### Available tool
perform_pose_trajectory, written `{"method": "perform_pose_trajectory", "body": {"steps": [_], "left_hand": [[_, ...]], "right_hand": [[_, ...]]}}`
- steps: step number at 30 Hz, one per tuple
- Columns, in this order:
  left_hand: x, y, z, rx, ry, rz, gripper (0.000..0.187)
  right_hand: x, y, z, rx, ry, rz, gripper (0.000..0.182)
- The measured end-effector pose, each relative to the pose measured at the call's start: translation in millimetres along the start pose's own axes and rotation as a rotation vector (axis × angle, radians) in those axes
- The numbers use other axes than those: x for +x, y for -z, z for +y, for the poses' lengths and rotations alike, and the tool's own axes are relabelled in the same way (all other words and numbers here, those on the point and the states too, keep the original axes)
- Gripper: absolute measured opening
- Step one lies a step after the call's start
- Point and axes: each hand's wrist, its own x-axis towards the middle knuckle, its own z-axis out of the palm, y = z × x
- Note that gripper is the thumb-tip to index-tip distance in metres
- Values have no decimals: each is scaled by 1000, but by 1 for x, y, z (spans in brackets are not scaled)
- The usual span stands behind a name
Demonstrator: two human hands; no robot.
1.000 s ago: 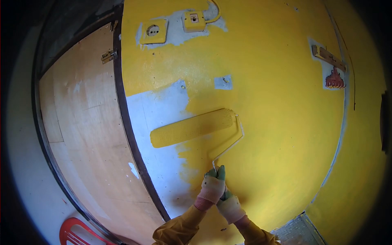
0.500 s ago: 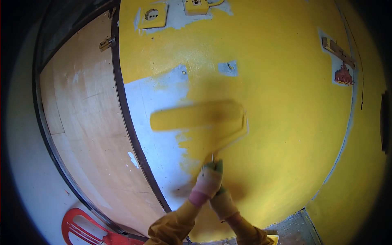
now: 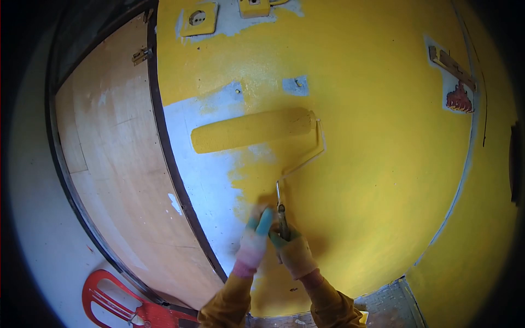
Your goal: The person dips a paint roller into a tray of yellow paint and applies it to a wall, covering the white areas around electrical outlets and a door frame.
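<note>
A paint roller (image 3: pixel 251 130) with a yellow sleeve lies slantwise against the wall, over the edge between yellow paint and a pale blue-white patch (image 3: pixel 188 136). Its wire frame bends down on the right to a dark handle. My right hand (image 3: pixel 293 252), in a pale glove with green fingertips, is closed around that handle. Just left of the handle is my left hand (image 3: pixel 253 240), gloved too, its fingers pointing up and free of the handle.
A wooden door (image 3: pixel 126 164) with a metal latch (image 3: pixel 141 56) stands at the left. Below it is a red plastic chair (image 3: pixel 104 295). A socket (image 3: pixel 198 19) sits high on the wall; a wooden hook rack (image 3: pixel 451 66) hangs at the right.
The roller has moved up and slightly left along the wall. My left hand has come off the handle and shifted left, while my right hand has stayed on it and risen slightly.
</note>
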Motion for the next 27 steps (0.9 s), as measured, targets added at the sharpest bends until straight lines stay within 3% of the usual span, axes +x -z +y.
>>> {"method": "perform_pose_trajectory", "body": {"steps": [1,3,4,6,10,12,13,15,16,18,22,25,27], "left_hand": [[-21,-3,-11,-96,4,145,33],[-59,-17,-18,-634,486,-56,40],[-76,-27,-14,-635,484,-60,40],[-101,-42,3,-1204,895,99,41],[-114,-34,21,-1021,838,39,38],[-132,-37,11,-508,609,-63,41],[-129,-38,18,-507,603,-61,41],[-125,-40,37,-907,790,38,34],[-126,-37,36,-906,798,44,34],[-129,-28,31,253,-8,-346,44],[-126,-35,34,249,32,-338,47],[-120,-43,51,118,50,-291,34],[-118,-51,52,-671,648,-143,19]], "right_hand": [[-6,2,-6,124,-51,-25,13],[-11,1,-6,250,-99,-42,13],[-13,0,-1,213,-102,-28,13],[-17,-2,11,186,-116,-8,14],[-31,4,24,116,-80,-2,13],[-35,7,29,166,-81,15,12],[-34,10,31,168,-75,14,12],[-34,18,34,187,-60,2,14],[-34,21,34,188,-68,-4,14],[-30,27,24,316,-119,16,16],[-27,35,11,552,-279,-40,16],[-23,42,9,560,-269,-82,14],[-18,45,11,349,-235,-166,16]]}}
